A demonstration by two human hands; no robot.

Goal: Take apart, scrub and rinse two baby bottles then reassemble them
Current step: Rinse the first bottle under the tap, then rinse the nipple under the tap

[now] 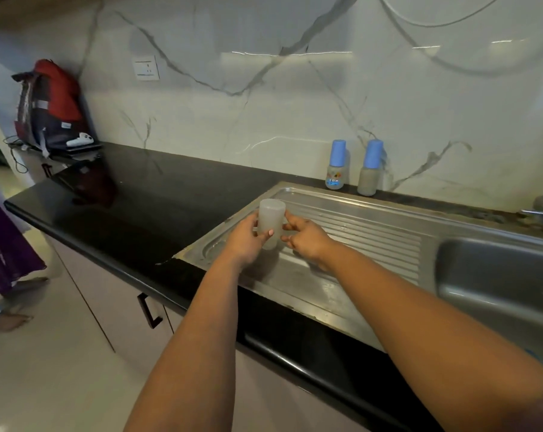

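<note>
Bottles [336, 165] with blue caps wait by the wall, both untouched, so I think I am just starting. My left hand [248, 236] grips a cloudy cup [271, 221] over the steel drainboard [373, 232]; my right hand [304, 236] pinches its side. Next I should set it down and uncap one. A black counter [133, 201] runs left to a backpack [50, 104].

Two blue-capped baby bottles [336, 165] [370, 168] upright by wall, frosted cup [271, 216] above drainboard [373, 232]

Blue caps on two bottles [335, 165] [370, 167], black countertop [158, 194], white grey-veined marble wall [264, 104], red backpack [50, 104].
</note>
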